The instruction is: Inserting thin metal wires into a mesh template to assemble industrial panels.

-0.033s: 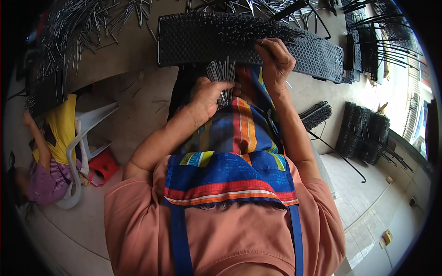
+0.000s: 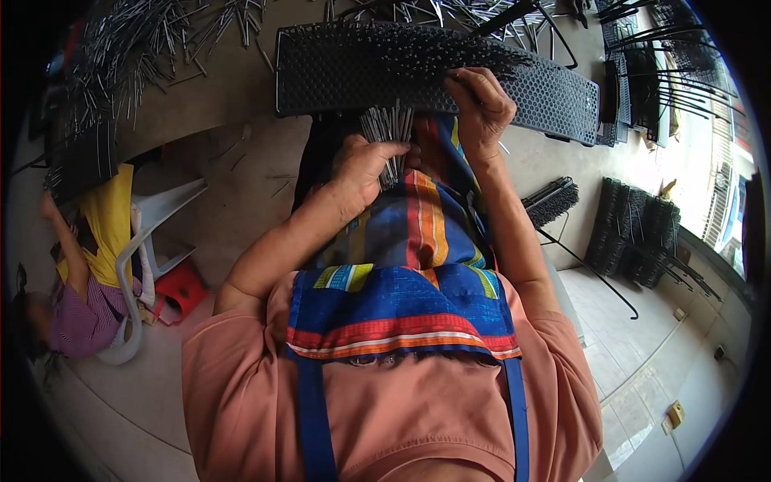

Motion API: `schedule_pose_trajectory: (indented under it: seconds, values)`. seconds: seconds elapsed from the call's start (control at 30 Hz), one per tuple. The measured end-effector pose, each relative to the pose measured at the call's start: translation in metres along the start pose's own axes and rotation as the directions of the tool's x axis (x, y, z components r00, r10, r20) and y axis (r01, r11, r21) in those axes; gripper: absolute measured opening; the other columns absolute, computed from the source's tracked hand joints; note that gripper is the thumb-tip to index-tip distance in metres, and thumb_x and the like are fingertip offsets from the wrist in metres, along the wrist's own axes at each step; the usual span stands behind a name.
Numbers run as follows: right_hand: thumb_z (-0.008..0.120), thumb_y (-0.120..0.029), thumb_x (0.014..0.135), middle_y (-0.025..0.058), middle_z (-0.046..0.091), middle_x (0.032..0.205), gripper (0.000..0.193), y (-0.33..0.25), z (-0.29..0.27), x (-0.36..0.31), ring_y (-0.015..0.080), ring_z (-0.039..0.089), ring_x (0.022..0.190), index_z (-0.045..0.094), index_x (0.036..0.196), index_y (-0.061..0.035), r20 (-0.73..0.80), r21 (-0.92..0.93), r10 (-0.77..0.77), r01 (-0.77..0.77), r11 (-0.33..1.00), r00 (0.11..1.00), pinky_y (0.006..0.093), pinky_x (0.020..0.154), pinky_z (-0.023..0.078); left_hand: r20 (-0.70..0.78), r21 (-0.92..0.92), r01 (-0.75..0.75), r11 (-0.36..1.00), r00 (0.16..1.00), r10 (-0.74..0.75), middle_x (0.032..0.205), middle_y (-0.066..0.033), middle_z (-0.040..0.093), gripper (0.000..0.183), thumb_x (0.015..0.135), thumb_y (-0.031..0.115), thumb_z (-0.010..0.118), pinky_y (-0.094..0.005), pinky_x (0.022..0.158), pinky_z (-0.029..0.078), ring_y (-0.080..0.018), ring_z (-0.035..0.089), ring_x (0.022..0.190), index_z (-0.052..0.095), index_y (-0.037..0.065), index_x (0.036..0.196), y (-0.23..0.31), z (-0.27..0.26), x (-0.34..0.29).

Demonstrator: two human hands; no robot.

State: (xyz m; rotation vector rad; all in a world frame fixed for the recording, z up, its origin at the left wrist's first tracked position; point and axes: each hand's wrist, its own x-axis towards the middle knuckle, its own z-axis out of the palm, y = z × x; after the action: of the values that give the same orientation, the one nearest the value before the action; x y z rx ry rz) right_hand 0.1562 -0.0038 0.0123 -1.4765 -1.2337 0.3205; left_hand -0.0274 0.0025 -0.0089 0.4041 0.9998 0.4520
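Observation:
My left hand (image 2: pixel 365 167) is wrapped round a bundle of thin grey rods (image 2: pixel 388 124), its thumb lying across them. The rods' upper ends fan out just below the near edge of a long black perforated panel (image 2: pixel 321 84). Many dark pins (image 2: pixel 434 56) stand in the holes along the panel's middle and far side. Over the panel's near edge, right of the rods, my right hand (image 2: pixel 484 108) is closed, with thumb and forefinger pinched together at the pins. Whatever lies between those fingertips is too small and dark to name.
Loose rods (image 2: pixel 152 56) lie heaped on the table at the far left. A person in a purple top (image 2: pixel 88 317) sits at left by a grey plastic chair (image 2: pixel 132 277) and a red stool (image 2: pixel 178 293). Black bristly racks (image 2: pixel 634 229) stand on the floor at right.

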Motion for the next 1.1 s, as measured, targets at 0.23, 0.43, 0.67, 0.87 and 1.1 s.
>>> schedule_pose_trajectory:
  seconds: [0.23,0.43,0.67,0.87,1.1]
  values:
    - [0.074,0.004,0.073,0.0057,0.066,0.079,0.014,0.007,0.004,-0.002,0.011,0.062,0.069,0.071,0.086,0.0003,0.032,-0.257,-0.005,0.013,0.966,0.999,0.0225,0.061,0.048,0.035,-0.068,0.042,0.997,0.999,-0.04,0.087,-0.0185,0.071,0.02,0.079,-0.009,0.062,-0.0367,0.068,0.06,-0.0267,0.071,0.076,0.066,-0.005,0.098,0.0,0.003,-0.003]
    - [0.075,0.0,0.072,0.0059,0.066,0.076,0.014,0.005,0.006,-0.007,0.0139,0.063,0.065,0.072,0.086,-0.003,-0.012,-0.216,-0.026,0.022,0.976,1.0,0.0259,0.06,0.048,0.051,-0.093,0.033,0.995,0.998,-0.028,0.089,-0.0167,0.071,0.022,0.079,-0.008,0.062,-0.0358,0.069,0.059,-0.0257,0.071,0.076,0.066,-0.004,0.1,0.008,0.006,-0.002]
    - [0.075,-0.01,0.074,0.0086,0.065,0.076,0.013,-0.005,0.006,0.0,0.0167,0.062,0.063,0.073,0.086,-0.0072,0.112,-0.518,-0.004,0.062,0.853,0.994,0.0285,0.059,0.049,0.08,-0.14,0.017,0.99,0.997,-0.006,0.087,-0.0143,0.07,0.028,0.077,-0.011,0.059,-0.0332,0.063,0.059,-0.0257,0.07,0.073,0.066,-0.001,0.102,0.015,0.012,0.005]
    - [0.073,-0.008,0.079,0.0042,0.062,0.062,0.015,-0.024,-0.011,-0.009,0.011,0.062,0.063,0.064,0.073,0.0024,0.407,-0.034,0.647,-0.698,0.715,0.644,0.0289,0.054,0.049,0.151,-0.046,-0.04,0.998,0.987,0.047,0.096,-0.0112,0.069,0.032,0.074,-0.014,0.061,-0.0364,0.071,0.061,-0.0234,0.07,0.079,0.065,0.0,0.103,0.011,0.015,0.006]
    - [0.07,-0.006,0.081,-0.0022,0.058,0.066,0.007,-0.017,-0.025,-0.022,0.0034,0.046,0.054,0.065,0.076,-0.0027,0.28,0.301,0.69,-0.743,0.598,0.668,0.0205,0.048,0.033,0.099,-0.085,-0.019,0.996,0.995,0.027,0.092,-0.0124,0.069,0.025,0.078,-0.009,0.063,-0.037,0.068,0.061,-0.0244,0.071,0.077,0.065,0.0,0.101,0.007,0.024,-0.004]
